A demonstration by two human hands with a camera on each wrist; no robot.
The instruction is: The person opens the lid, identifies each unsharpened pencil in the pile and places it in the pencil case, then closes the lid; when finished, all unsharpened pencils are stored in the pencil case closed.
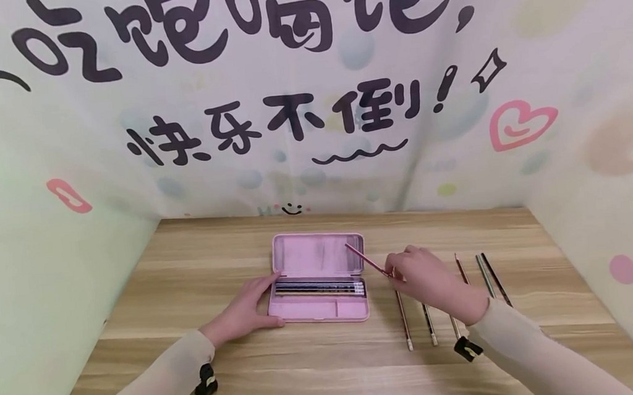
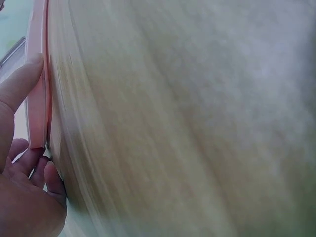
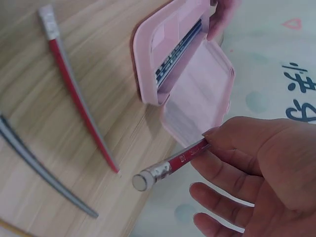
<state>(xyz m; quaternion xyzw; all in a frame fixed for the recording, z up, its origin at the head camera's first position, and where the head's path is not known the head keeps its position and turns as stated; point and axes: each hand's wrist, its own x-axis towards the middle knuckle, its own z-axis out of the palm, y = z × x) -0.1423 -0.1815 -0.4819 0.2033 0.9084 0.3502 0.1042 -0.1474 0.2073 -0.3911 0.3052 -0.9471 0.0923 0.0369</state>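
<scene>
A pink pencil case (image 1: 303, 311) lies with its lid (image 1: 315, 253) folded back. Several dark pencils (image 1: 318, 288) with white erasers lie side by side in its rear compartment. My left hand (image 1: 242, 312) grips the case at its left end, thumb at the front corner and fingers towards the hinge; the left wrist view shows the thumb (image 2: 22, 81) against the pink wall. To the right of the case, my right hand (image 1: 426, 280) pinches a red pencil (image 3: 186, 155) between thumb and fingertips. The pencil slants up-left, overlapping the lid in the head view.
Beside and beneath the right forearm, several pencils lie spread on the wooden table (image 1: 198, 250): a red one (image 1: 402, 315), a dark one (image 1: 429, 325), a grey-green one (image 1: 485, 276) and a black one (image 1: 496, 279). A printed curtain (image 1: 271, 182) hangs behind the table.
</scene>
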